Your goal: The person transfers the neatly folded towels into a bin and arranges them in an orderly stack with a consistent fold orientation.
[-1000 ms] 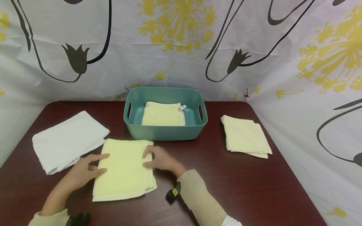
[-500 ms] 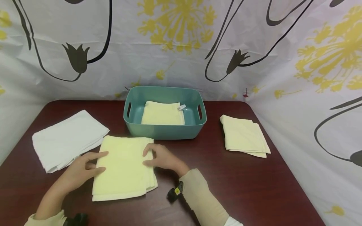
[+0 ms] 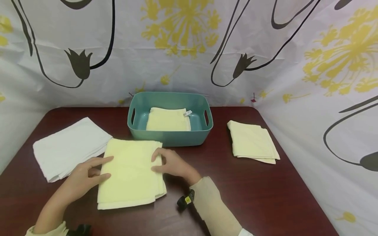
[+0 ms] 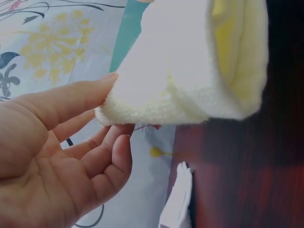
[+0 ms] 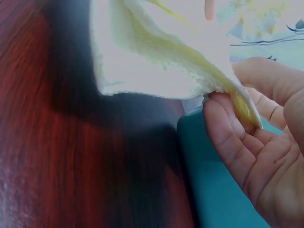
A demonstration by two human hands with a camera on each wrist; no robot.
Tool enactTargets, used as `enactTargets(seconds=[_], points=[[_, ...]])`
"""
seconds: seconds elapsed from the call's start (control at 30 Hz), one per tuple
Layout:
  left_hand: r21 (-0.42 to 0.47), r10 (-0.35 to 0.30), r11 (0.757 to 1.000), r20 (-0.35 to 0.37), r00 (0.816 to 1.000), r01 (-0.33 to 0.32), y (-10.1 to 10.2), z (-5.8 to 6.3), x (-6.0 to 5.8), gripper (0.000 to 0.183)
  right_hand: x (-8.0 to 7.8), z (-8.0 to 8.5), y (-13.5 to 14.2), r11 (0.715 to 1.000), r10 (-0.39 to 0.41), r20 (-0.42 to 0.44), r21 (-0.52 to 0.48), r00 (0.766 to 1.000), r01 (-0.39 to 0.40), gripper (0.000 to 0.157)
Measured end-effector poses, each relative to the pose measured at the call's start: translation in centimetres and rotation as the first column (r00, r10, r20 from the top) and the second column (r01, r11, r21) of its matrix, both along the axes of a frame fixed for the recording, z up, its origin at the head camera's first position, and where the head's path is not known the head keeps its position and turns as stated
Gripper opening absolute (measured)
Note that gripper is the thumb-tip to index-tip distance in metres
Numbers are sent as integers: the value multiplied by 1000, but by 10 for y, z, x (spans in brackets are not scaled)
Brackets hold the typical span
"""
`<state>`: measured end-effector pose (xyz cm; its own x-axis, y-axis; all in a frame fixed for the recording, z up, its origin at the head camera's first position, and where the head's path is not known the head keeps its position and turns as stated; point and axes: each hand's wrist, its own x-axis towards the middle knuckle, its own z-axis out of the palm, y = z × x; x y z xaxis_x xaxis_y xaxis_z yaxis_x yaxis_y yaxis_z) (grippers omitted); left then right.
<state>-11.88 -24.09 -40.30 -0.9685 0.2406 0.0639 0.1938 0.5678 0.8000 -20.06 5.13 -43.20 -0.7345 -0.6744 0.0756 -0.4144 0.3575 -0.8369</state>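
In the head view a folded pale-yellow towel (image 3: 130,173) is held up in front of the basket. My left hand (image 3: 79,178) pinches its left edge, thumb on top. My right hand (image 3: 174,164) grips the opposite edge. The left wrist view shows the towel's thick folded layers (image 4: 161,71) hanging above the dark table, with the fingers of the left hand (image 4: 71,152) partly under the edge. From the right wrist, the fingers of the right hand (image 5: 256,142) lie below a drooping fold of towel (image 5: 147,71), next to the basket's wall.
A teal basket (image 3: 169,137) with another folded yellow towel (image 3: 168,120) inside stands at the table's back. Folded white towels (image 3: 71,147) lie at the left, partly behind the held one. At the right lies a yellow folded towel (image 3: 252,141). A patterned cloth (image 3: 177,72) hangs behind.
Both hands keep hold of the towel, which has risen a little, its far edge now nearer the basket. The head view has shifted slightly. Basket and other towels stay put.
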Motion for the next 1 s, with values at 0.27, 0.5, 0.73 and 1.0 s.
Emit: enactTargets(seconds=[0.27, 0.5, 0.73, 1.0], points=[[-33, 5, 999, -35, 999, -7, 3, 8, 4, 51, 6, 9, 5, 1000, -18, -19, -18, 1000, 17, 19], [-28, 12, 999, -57, 998, -14, 6, 13, 8, 51, 11, 16, 8, 999, -31, -29, -19, 999, 30, 19], [-19, 27, 999, -61, 998, -28, 12, 20, 9, 52, 14, 24, 13, 998, -45, -31, -38, 999, 44, 17], [-3, 15, 1000, -153, 988, -16, 17, 29, 8, 51, 14, 40, 20, 996, -41, -25, -79, 999, 39, 19]])
